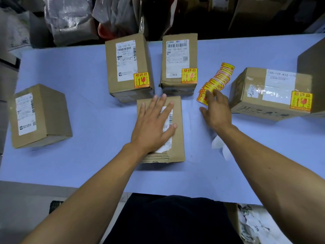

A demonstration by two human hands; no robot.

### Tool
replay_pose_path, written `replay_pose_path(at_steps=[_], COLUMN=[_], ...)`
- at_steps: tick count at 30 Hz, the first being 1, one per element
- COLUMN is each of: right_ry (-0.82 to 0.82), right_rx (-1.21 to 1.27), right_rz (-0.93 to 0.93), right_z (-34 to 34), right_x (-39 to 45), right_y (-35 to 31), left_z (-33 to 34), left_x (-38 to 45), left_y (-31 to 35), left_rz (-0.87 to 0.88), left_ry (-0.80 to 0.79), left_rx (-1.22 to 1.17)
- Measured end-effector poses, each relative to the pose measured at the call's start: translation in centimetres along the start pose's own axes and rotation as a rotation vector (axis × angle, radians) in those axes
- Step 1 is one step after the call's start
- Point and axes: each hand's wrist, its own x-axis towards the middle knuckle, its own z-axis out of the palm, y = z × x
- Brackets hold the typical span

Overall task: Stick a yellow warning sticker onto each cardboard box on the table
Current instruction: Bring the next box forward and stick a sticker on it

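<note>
Matt brown cardboard boxes (161,131), glossy-looking yellow paper stickers (215,81), smooth blue table (88,164)

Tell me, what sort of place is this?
Probably a parcel packing or shipping room. Cardboard boxes with printed shipping labels sit on a blue table, a strip of yellow fragile stickers lies ready, and plastic mail bags are piled behind.
</note>
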Motion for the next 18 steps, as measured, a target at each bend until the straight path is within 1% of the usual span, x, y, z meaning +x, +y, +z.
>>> replay_pose_path(at_steps=[7,9,12,15,18], right_ry=[0.111,0.177,0.231,0.197,0.123], right_rx=[-0.229,-0.286,-0.304,-0.295,-0.181], right_rz=[-0.153,-0.198,-0.25,-0.209,-0.091], right_z=[0.39,0.7,0.94,0.91,0.68], right_x=[-0.05,-0.2,-0.4,-0.67,-0.75], right_y=[0.09,0.34,0.5,0.29,-0.06], left_z=[0.12,0.12,0.06,0.07,0.14], left_x=[0.06,0.05,0.05,0.04,0.07], left_y=[0.12,0.06,-0.03,-0.17,-0.2], left_rz=[-0.012,-0.014,-0.01,-0.01,-0.007], left_ry=[0.028,0.031,0.028,0.032,0.031], left_rx=[-0.016,-0.029,-0.033,-0.042,-0.045])
